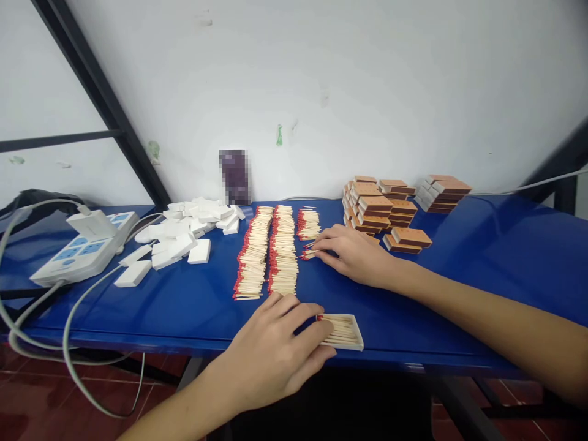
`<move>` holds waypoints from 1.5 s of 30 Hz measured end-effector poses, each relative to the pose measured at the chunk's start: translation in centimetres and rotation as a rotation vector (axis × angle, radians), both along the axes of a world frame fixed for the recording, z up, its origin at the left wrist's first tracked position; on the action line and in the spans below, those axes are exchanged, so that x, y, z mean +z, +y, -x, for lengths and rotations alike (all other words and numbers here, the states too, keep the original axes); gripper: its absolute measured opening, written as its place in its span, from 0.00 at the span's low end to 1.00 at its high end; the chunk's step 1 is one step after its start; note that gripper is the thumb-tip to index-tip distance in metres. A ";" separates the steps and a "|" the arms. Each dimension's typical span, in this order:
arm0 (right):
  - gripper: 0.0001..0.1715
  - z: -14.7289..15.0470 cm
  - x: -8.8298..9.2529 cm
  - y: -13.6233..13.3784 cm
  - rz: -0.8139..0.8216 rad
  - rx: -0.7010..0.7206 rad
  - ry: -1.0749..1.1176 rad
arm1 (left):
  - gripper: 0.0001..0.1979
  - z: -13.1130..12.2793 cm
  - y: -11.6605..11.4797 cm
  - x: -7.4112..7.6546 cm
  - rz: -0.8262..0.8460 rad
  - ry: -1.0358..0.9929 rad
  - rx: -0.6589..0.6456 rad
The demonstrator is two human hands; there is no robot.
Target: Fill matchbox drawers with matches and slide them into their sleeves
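In the head view, the bare right hand (361, 252) has its grip at the pale ends of a small loose bunch of red-headed wooden matches (307, 253); whether that pinch is closed I cannot tell. The bunch lies at nine o'clock from those fingertips, long axis roughly nine to three, heads towards nine; this hand is nearer. The bare left hand (274, 343) grips a shallow white rectangular open tray (359, 332) at the near edge of the glossy blue counter (413, 334), between five and six o'clock from the right fingertips, and inside it slim pale matchsticks (342, 329) lie lengthwise, side by side, mostly straight
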State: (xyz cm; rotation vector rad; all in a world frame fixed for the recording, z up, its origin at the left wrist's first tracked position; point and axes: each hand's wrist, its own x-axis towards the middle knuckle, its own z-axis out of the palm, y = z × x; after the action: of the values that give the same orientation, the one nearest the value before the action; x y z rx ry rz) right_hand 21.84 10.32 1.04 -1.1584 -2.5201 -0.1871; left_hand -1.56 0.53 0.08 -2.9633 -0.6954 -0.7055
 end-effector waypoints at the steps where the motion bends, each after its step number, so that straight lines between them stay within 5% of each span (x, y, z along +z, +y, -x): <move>1: 0.15 0.0 0.1 -0.1 -0.010 -0.003 0.000 | 0.09 0.0 0.0 0.0 -0.001 0.000 -0.002; 45: 0.11 -0.1 1.2 -1.6 0.016 0.058 -0.067 | 0.09 -0.1 -0.1 0.2 -0.007 -0.005 0.014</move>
State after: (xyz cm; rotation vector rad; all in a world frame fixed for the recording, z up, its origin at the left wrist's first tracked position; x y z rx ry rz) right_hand 21.96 8.73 2.24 -1.1005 -2.6151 -0.1942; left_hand -1.43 0.48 0.23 -2.9480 -0.7120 -0.7135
